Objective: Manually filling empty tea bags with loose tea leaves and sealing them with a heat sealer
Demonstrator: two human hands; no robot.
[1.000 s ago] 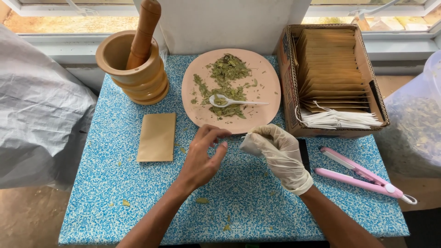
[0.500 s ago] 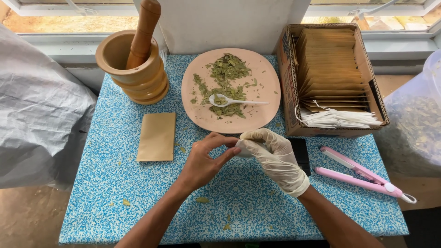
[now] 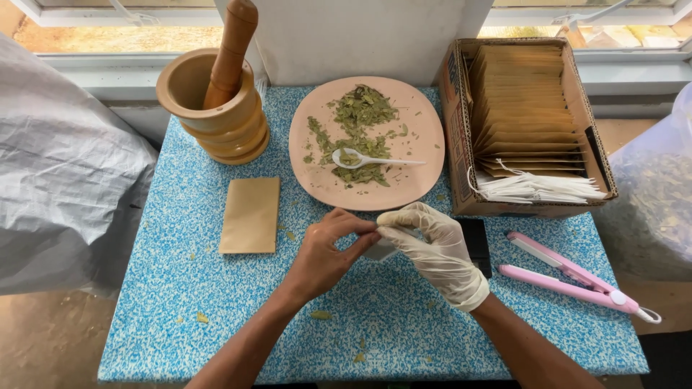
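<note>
At table centre, just below the pink plate (image 3: 425, 122): small white filter bag (image 3: 380, 248), pinched between bare left hand (image 3: 328, 252) and gloved right hand (image 3: 429, 245), both closed on its upper edge. Advisable to part the mouth evenly with fingertips only, avoiding tears. Beyond: dried green leaves (image 3: 360, 119) and white spoon (image 3: 367, 158) on the plate; brown envelope (image 3: 250, 215) left; box of envelopes (image 3: 530, 108) and pink sealer (image 3: 569, 277) right; mortar (image 3: 216, 108) far left.
</note>
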